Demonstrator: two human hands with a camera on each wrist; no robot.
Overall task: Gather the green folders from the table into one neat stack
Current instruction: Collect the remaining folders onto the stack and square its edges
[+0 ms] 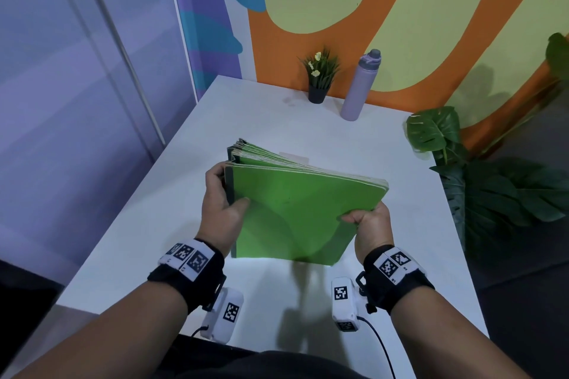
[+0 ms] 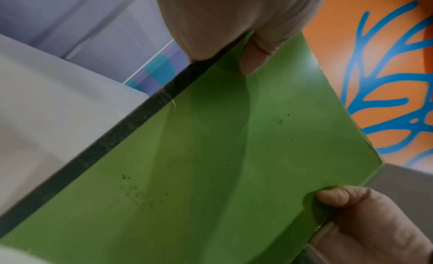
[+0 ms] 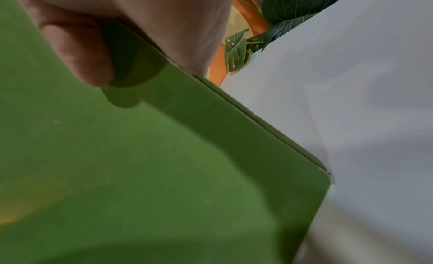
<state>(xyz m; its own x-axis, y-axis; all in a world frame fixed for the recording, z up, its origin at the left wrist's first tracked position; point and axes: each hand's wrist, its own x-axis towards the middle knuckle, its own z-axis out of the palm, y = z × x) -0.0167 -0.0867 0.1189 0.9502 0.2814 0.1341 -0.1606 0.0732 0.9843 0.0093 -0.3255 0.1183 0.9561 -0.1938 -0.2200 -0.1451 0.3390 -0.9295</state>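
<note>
with the left hand and right hand both gripping the green folders on edge above the table, tap the fanned edges level on its middle.

Both forearms reach forward — the left hand and the right hand are curled, thumbs pressed on top, gripping.

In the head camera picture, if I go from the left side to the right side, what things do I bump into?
left hand → green folders → right hand → leafy plant. At the table's far edge: small potted plant → purple bottle.
</note>
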